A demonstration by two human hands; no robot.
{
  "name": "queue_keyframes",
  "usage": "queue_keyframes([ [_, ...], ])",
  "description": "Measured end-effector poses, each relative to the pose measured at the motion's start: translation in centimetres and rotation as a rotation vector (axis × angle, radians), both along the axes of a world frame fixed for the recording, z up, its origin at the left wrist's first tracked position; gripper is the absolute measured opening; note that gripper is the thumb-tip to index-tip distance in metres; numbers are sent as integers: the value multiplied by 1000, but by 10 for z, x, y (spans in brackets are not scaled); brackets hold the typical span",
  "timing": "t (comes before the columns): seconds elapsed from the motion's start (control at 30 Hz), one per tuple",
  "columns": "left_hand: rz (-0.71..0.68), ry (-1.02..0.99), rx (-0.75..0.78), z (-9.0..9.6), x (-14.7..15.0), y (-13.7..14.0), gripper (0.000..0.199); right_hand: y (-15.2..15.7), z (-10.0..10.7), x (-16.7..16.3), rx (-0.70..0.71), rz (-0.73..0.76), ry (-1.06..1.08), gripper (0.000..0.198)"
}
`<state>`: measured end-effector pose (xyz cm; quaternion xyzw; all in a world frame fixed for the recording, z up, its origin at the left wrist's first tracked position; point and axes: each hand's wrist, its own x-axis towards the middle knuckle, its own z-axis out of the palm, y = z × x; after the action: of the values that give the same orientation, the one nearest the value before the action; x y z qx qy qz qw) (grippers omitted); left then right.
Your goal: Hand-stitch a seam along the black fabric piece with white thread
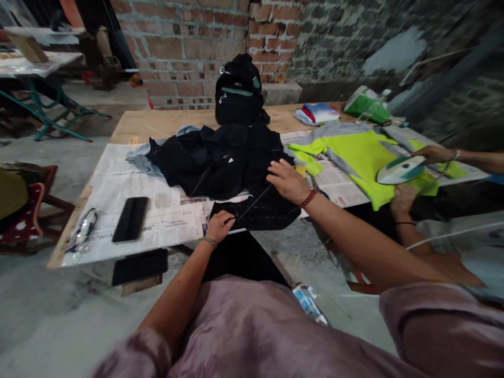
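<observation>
A black garment (252, 157) lies bunched on the newspaper-covered table, and its near edge hangs toward my lap with a line of pale stitches along it. My left hand (220, 229) is closed, pinching that edge at its left end. A light thread (255, 202) runs straight and taut from the cloth beside my left fingers up to my right hand (289, 182). My right hand is raised over the garment's right side, with the thread at its thumb and fingertips and the other fingers partly extended. Whether a needle is there is too small to tell.
A phone (130, 219) and glasses (83, 230) lie on the table's left. A black backpack (239, 94) stands behind the garment. At right, another person's hand (436, 155) holds an iron (401, 169) on a yellow-grey garment (354, 149). A green bag (367, 105) sits farther back.
</observation>
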<state>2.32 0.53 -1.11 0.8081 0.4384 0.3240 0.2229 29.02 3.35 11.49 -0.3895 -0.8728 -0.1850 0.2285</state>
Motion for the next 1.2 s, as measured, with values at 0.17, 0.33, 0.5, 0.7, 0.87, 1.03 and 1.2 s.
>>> queue_keyframes([
  [0.17,-15,-5,5,0,0,1,12,20,28,37,169,-138,-87,24],
  [0.33,-19,9,1,2,-1,0,13,30,58,62,207,-252,43,24],
  [0.5,-5,0,-6,1,-1,2,14,30,98,76,207,-317,177,29],
  [0.7,-8,-43,-50,2,-2,2,19,23,109,57,-28,-337,644,20],
  [0.87,-15,-99,-209,16,-8,11,23,-2,10,-3,-562,-245,777,17],
  [1.03,-59,75,-485,41,-16,29,25,-21,-107,-39,-535,-374,735,19],
  [1.2,-19,19,-582,59,-37,41,29,-21,-144,-37,-373,-481,710,25],
])
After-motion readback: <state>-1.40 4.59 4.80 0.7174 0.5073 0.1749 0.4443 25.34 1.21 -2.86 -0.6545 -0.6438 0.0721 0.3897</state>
